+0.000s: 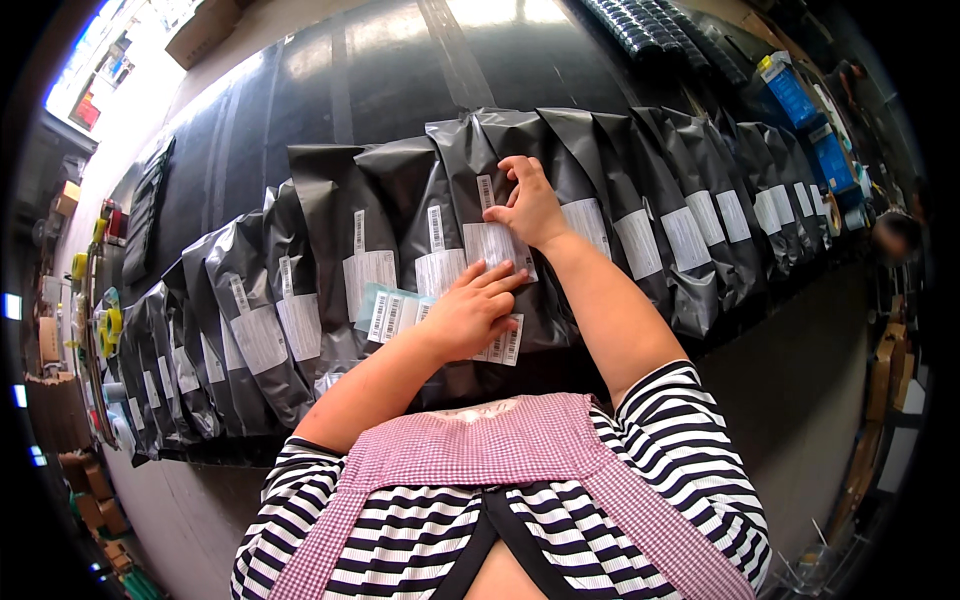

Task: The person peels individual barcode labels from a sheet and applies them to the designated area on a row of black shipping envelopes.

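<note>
A long row of dark grey plastic mailer bags (330,215), each with a white label, lies overlapping on a black table. My left hand (472,312) rests flat on a sheet of white barcode stickers (398,312) at the near edge of the row. My right hand (527,205) presses its fingertips on a narrow white barcode sticker (486,192) on the middle bag (470,150), just above that bag's larger white label (492,243). Neither hand grips anything.
The black table (350,80) runs on beyond the bags. Rolls of tape (108,325) sit at the left end, blue boxes (790,90) at the far right, a cardboard box (205,30) at the back left. Another person's head (893,237) shows at the right.
</note>
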A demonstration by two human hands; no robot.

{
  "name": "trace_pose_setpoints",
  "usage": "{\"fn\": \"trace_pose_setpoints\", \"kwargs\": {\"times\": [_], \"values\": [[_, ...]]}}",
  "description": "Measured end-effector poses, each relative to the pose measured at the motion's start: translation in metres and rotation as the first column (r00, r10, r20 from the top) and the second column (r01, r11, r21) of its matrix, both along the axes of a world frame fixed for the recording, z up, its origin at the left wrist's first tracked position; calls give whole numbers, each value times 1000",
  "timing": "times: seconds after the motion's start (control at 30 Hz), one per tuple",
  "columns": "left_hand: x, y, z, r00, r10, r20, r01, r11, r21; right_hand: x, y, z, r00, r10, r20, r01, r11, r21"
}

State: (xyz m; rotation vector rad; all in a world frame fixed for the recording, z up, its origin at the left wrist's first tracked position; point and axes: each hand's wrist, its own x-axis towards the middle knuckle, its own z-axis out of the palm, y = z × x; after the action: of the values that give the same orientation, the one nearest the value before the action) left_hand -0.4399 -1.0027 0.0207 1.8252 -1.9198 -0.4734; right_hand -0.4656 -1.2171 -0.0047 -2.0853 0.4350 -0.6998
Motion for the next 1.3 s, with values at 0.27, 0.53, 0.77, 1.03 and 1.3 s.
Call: {"fn": "trace_pose_setpoints", "kwargs": {"times": [0.27,0.53,0.77,1.03,1.3], "values": [[-2,1,0,999,18,-36,-18,1000,-21,44,-18,4,915,-310,-260,280,949,-146],[9,7,23,854,292,-431,-303,952,43,-35,7,49,993,120,18,-113,867,485],[-7,-15,54,680,444,-583,-571,820,-43,-130,49,87,931,339,-137,-211,804,556],[-23,-56,63,711,466,-527,-537,843,21,-150,15,77,971,190,-149,-100,879,466],[-18,-88,62,670,710,-217,-654,703,279,-121,-50,62,998,-29,-51,49,893,447]]}}
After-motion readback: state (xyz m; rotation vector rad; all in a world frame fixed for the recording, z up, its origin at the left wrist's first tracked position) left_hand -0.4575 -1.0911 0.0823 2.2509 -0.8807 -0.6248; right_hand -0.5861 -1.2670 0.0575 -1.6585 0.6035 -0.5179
